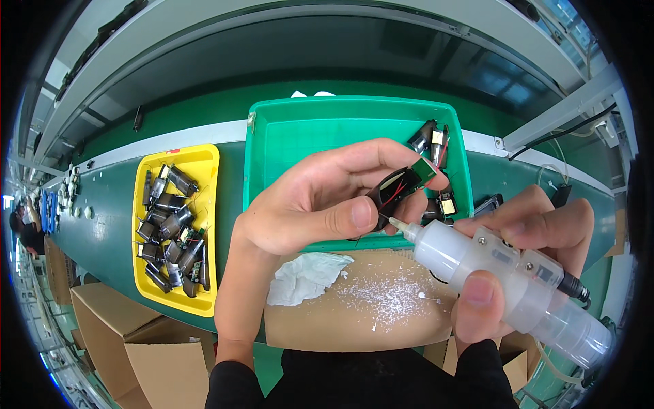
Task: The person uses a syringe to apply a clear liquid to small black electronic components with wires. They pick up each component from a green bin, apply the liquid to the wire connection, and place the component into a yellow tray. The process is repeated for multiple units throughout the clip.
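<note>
Above the front edge of the green tray, my left hand grips a black plastic housing between thumb and fingers. A small green circuit board sticks out of its upper end, and red wires show in its opening. My right hand is wrapped round a translucent white syringe-like dispenser with a metal clamp and a cable. Tilted up to the left, its narrow tip is at the housing's lower end; whether the two touch I cannot tell.
Several similar black parts lie in the yellow tray on the left and at the green tray's right end. White crumbs and a crumpled cloth lie on the cardboard sheet before me. Open cardboard boxes stand below the bench.
</note>
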